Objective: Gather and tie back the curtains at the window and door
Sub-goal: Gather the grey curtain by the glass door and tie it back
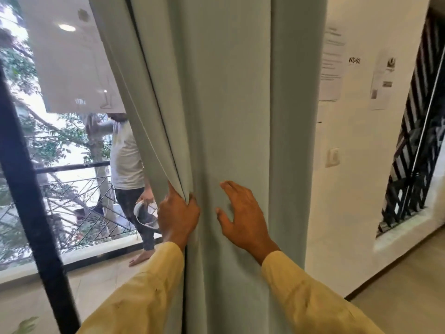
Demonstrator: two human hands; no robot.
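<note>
The curtain (228, 116) hangs bunched in folds just right of the glass door, so gathering looks partly done. No tie-back shows, and tying is left. The left hand (177, 213) has its grip clenched on the curtain's folded edge. The right hand (243, 213) is released, fingers spread flat on the cloth. Around them are a black door frame (24, 189), a balcony railing (72, 167), a white wall (361, 189) with papers (332, 63), and 1 grilled window (414, 141).

The pale green curtain (228, 116) hangs bunched in folds. The left hand (177, 216) grips its gathered edge, fingers curled round the fabric. Just right of it, the right hand (240, 213) presses flat against the curtain's front. Papers (332, 66) hang on the wall right of the curtain.
</note>
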